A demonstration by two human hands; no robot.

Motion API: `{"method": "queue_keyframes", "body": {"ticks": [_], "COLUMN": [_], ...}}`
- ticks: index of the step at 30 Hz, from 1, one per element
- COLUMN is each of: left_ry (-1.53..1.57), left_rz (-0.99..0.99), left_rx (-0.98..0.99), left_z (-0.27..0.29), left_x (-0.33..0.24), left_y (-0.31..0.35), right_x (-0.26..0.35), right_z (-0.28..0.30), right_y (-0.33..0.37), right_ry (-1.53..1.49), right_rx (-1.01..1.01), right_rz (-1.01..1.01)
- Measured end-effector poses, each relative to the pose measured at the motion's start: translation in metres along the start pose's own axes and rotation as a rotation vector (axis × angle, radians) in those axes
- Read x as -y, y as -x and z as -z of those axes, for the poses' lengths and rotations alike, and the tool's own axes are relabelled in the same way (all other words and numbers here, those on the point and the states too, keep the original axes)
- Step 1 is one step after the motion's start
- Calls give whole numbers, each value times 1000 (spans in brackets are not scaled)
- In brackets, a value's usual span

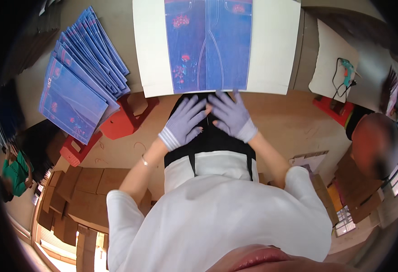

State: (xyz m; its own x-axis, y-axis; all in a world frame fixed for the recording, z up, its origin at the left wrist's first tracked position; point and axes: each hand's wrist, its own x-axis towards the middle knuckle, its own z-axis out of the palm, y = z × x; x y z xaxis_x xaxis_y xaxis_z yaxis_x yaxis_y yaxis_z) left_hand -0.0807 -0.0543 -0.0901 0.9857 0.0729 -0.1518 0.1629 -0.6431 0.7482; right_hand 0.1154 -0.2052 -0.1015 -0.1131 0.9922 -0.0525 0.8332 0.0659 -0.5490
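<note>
My left hand (185, 119) and my right hand (232, 114) wear lilac gloves with white-striped cuffs, some fingertips bare. Both lie flat over my dark lap, fingers spread, holding nothing. Just beyond the fingertips is the near edge of a white board (151, 54) on the table. On this board lies a blue denim-print sheet (228, 54) with white stitch lines and red flower motifs; its far end runs out of the picture. My right fingertips come closest to the sheet's near edge; whether they touch it I cannot tell.
A fanned stack of similar blue denim-print pieces (78, 97) lies at left, above red stools (122, 120). At right, a teal glue gun (346, 68) with a black cord rests on a white sheet (323, 59). Cardboard boxes (87, 199) stand behind me. Other people are at both sides.
</note>
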Motion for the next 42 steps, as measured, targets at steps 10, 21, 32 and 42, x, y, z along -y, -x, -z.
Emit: {"method": "queue_keyframes", "body": {"ticks": [10,21,32,42], "left_ry": [996,697,-470,-358], "left_rz": [892,877,664,411], "left_rx": [-620,-1398,-1108,-430], "left_z": [54,115,112,12], "left_x": [37,106,64,16], "left_y": [-67,203,85,-78], "right_x": [-35,-130,-176,-133], "right_z": [26,55,50,59], "right_y": [-36,39,30,32], "right_ry": [105,182,281,-244], "right_rx": [-396,-502,-392,-971], "right_rz": [-488,-754,-992,-786]}}
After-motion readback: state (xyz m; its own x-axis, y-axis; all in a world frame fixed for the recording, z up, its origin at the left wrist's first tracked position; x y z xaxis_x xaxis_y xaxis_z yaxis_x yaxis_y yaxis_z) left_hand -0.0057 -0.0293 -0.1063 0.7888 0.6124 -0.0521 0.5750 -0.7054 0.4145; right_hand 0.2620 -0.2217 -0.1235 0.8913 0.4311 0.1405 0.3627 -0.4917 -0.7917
